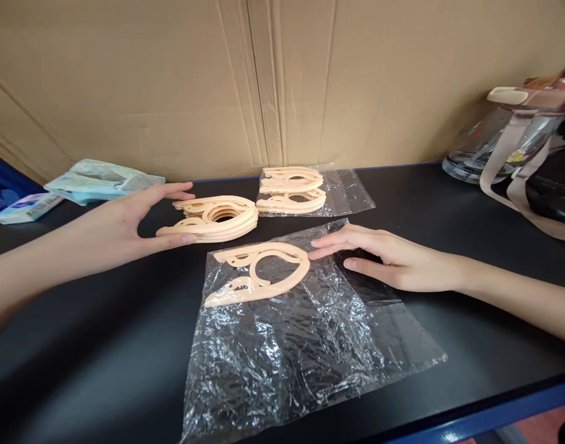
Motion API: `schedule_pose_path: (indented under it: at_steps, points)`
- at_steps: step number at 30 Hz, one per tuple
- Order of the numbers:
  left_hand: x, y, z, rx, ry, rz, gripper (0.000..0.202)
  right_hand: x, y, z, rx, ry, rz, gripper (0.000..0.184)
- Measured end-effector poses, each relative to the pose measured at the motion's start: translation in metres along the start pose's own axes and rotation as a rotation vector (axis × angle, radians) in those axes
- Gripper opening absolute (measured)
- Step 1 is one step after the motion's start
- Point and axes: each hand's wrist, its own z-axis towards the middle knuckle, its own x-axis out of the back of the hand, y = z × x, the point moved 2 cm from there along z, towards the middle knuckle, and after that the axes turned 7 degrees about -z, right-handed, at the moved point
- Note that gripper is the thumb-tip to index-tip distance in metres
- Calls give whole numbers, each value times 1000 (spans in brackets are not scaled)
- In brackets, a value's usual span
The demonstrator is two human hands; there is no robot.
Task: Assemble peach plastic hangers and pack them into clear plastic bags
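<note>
My left hand (132,222) is spread open at the left end of a stack of peach plastic folding hangers (215,219); thumb and fingers bracket the stack's edge. My right hand (384,256) lies flat, fingers out, on a crinkled clear plastic bag (292,351). Its fingertips touch the right end of a single peach hanger (259,271) lying on that bag. Behind, a second clear bag (345,191) holds a few more peach hangers (290,189).
The black table (79,345) has a blue front edge. A cardboard wall (273,80) stands behind. Pale blue packets (97,179) lie at the far left. A clear water bottle with a strap (504,139) and a dark bag (553,191) sit at the right.
</note>
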Motion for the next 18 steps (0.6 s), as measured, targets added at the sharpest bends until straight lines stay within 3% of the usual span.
schedule_pose_path:
  at_steps: [4, 10, 14, 18]
  points:
    - [1, -1, -1, 24, -21, -3, 87, -1, 0, 0, -2, 24, -13, 42]
    - [2, 2, -1, -30, 47, -30, 91, -1, 4, -2, -69, 236, -64, 40]
    - [3, 18, -6, -56, 159, -47, 90, 4, 5, -3, -114, 379, -225, 32]
    - [-4, 44, -20, -120, 286, -105, 80, 10, -9, -3, -29, 467, -409, 28]
